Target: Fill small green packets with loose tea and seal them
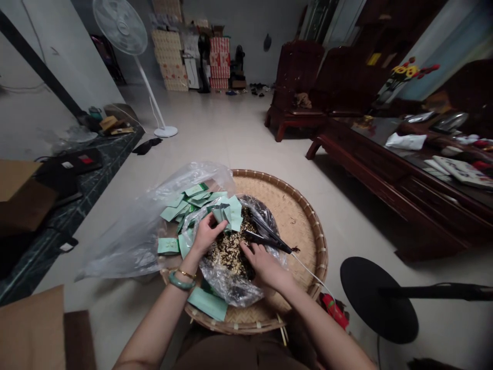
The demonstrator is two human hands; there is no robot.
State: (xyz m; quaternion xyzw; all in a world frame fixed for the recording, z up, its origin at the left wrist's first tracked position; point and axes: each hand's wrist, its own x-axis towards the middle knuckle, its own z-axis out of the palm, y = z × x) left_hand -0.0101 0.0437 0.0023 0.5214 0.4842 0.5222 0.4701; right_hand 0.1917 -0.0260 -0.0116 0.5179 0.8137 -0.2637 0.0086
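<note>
My left hand point(208, 234) is closed on a small bunch of pale green packets point(232, 211), held upright over a clear plastic bag point(234, 290). Inside the bag lies a loose dark and yellowish dried mix point(231, 252), perhaps dried flowers or tea. My right hand point(265, 264) reaches to the right side of this mix, fingers apart and fingertips touching it. Just beyond it rests a black hair straightener point(269, 236) with a white cord. More green sachets point(192, 200) lie on the left, partly over a large clear bag point(131, 231).
Everything sits on a round woven bamboo tray point(321, 241). A black round stand base point(379, 300) is at right, near a red object point(335, 311). Cardboard point(33, 329) lies at lower left. A dark wooden table point(370, 169) and a white fan point(165, 131) stand farther off.
</note>
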